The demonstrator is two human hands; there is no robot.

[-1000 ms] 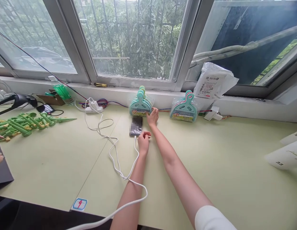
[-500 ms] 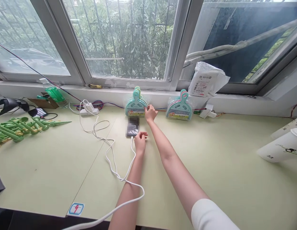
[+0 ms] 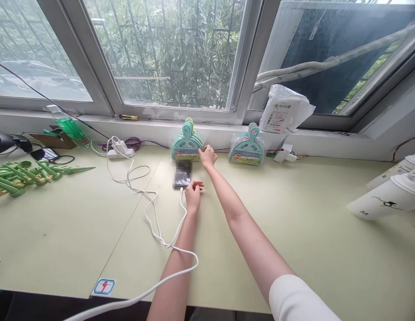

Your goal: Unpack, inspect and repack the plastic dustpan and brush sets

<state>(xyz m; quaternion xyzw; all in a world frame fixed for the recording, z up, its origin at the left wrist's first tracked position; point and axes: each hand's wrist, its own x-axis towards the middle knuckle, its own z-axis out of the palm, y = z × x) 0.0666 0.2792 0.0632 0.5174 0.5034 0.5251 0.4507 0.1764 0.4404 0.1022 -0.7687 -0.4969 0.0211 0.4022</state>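
Note:
Against the wall below the window stands a wrapped stack of mint-green mini dustpan and brush sets (image 3: 186,145). My right hand (image 3: 208,156) pinches this stack's right edge between thumb and fingers. Below it, a phone (image 3: 182,174) lies on the table with a white charging cable (image 3: 181,191) plugged into its lower end. My left hand (image 3: 194,195) rests beside the phone's lower right corner, its fingers loosely bent and apart, with nothing seen in them. To the right stands a second wrapped stack of dustpan sets (image 3: 248,147), untouched.
White cable loops cross the table and my left forearm, leading from a power strip (image 3: 121,153). Green plastic parts (image 3: 23,176) and a green-labelled bottle (image 3: 68,127) are at left. White cups (image 3: 384,200) stand at right. A white parcel (image 3: 284,109) leans on the sill near an adapter (image 3: 285,152).
The view has shifted slightly, so the scene sits further left and the cups show more. Both hands keep nearly the same places beside the phone and the dustpan stack.

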